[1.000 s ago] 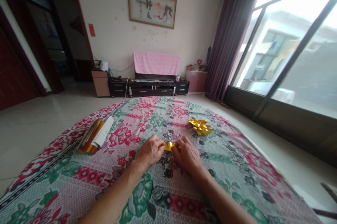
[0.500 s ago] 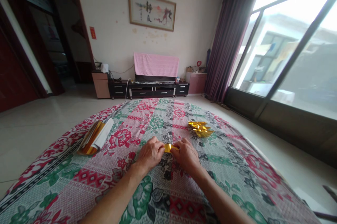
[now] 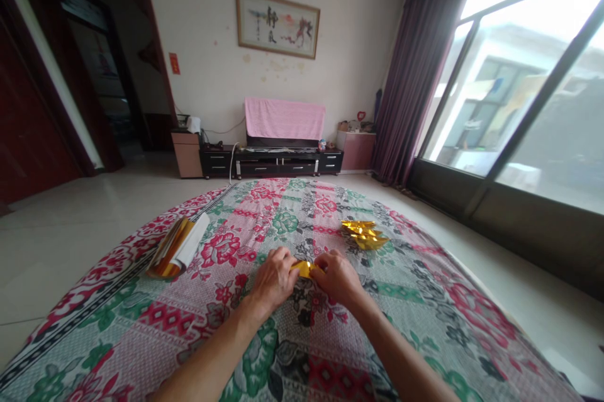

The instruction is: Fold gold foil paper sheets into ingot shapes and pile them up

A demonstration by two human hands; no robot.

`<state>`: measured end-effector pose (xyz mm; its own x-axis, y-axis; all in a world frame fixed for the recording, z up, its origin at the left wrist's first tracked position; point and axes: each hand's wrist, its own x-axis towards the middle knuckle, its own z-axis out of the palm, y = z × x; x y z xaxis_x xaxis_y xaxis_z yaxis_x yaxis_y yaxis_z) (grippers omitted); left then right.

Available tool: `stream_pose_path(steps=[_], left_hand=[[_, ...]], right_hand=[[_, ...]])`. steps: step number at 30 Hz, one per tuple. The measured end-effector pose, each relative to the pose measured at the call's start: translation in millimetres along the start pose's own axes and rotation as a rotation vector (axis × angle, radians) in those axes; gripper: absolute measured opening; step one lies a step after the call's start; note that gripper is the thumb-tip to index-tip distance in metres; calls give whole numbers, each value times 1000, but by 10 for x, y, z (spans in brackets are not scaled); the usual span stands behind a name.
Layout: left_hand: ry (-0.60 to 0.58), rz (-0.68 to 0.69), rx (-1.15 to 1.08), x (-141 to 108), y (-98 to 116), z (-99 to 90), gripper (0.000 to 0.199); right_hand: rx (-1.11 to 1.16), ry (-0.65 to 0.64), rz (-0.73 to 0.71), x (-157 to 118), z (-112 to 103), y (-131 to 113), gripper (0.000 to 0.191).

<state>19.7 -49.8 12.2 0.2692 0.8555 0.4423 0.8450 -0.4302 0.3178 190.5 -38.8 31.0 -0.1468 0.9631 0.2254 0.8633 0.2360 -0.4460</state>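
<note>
Arm (image 3: 210,348) on the person's left is slanting up and inward from the bottom of the view, and the right arm (image 3: 401,348) is mirroring it. The left hand (image 3: 275,275) and right hand (image 3: 338,276) are meeting almost level, knuckles uppermost, fingers curling inward. Between them they are gripping a gold foil strip (image 3: 305,269) — the left hand is pinching its left end between thumb and fingers, the right hand its right end. Whether either hand is resting on the cloth cannot be told.

The foil strip is showing short, narrow and shiny, its middle catching light and its ends disappearing into the fingers; the exact folds are too small to tell. It is sitting over a patterned tablecloth (image 3: 285,223), which is spreading around it in pink, red, green and grey flowers.

Beyond the strip and to its right, several folded gold pieces (image 3: 365,236) are lying bunched together, gleaming, their pointed ends jutting out. Left of the strip and slightly farther off, a bundle of gold and white sheets (image 3: 179,248) is lying at a slant, its white outer sheet curling. Well beyond the strip, a pink cloth (image 3: 284,117) is hanging above a black cabinet (image 3: 278,165) — and higher up, a framed picture (image 3: 277,23) is hanging on the wall.
</note>
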Motion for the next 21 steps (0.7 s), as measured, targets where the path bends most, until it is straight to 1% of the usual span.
stream_pose_path(steps=[6, 9, 12, 15, 18, 21], left_hand=[[37, -34, -73, -5, -11, 20, 10], [52, -92, -155, 5, -23, 24, 10], [49, -151, -256, 23, -34, -5, 16], [97, -80, -210, 31, -31, -61, 13], [157, -2, -138, 20, -23, -91, 12], [203, 41, -224, 5, -21, -66, 15]], right_hand=[[110, 1, -20, 9, -1, 14, 7], [215, -4, -92, 10, -4, 33, 7], [281, 31, -202, 5, -11, 50, 6], [286, 87, -303, -9, -23, 45, 6], [190, 187, -385, -39, -48, 9, 8], [69, 281, -405, -72, -72, -34, 10]])
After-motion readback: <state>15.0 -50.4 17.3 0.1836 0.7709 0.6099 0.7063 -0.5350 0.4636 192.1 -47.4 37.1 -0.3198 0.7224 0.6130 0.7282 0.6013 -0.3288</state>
